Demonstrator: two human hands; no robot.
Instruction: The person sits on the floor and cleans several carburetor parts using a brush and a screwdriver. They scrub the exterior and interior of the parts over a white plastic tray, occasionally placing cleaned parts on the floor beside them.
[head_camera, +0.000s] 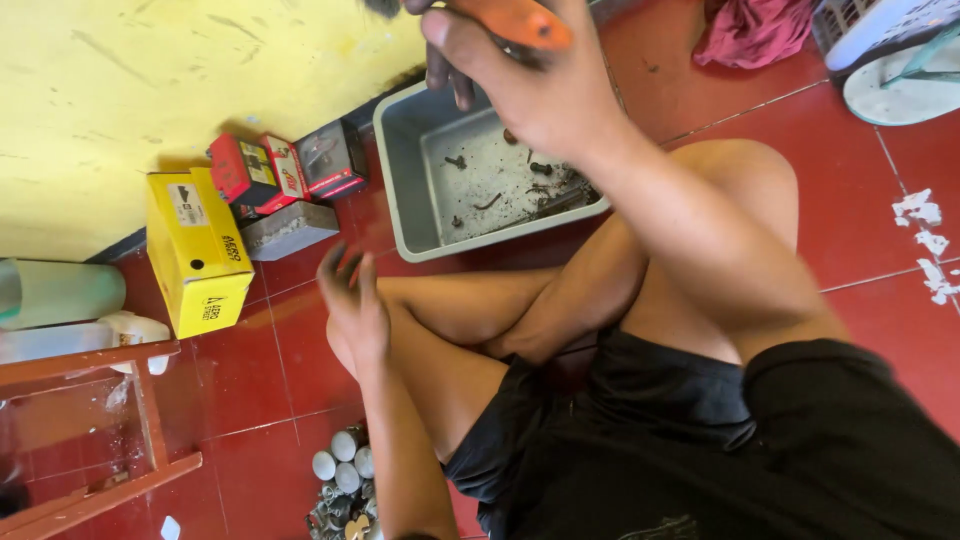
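**Greasy tool raised over the parts tray**

Red tiled floor under me, yellow wall ahead, and I sit cross-legged with my knees up close to the grey plastic tray (400, 190) of dark, oily metal bits. My right hand (545, 85) is raised above that tray, fingers wrapped tight round an orange-handled tool (515, 20) whose working end runs out of the top of the view, so I cannot tell what it carries. My left hand (352, 305) hovers loose and half open beside my left knee, holding nothing that I can see.

Risk one: my fingers look grimy, and a slick grip could let the orange handle twist or drop straight into the tray, scattering the small screws there. Risk two: my forearm crosses over my own knee, so any sudden jerk could knock the tray's near rim. Risk three: the cluster of small round silver caps (343, 468) lies just beside my left arm, and a careless elbow could send them rolling. The yellow cardboard box (198, 250) and red cartons (256, 172) stand well apart.
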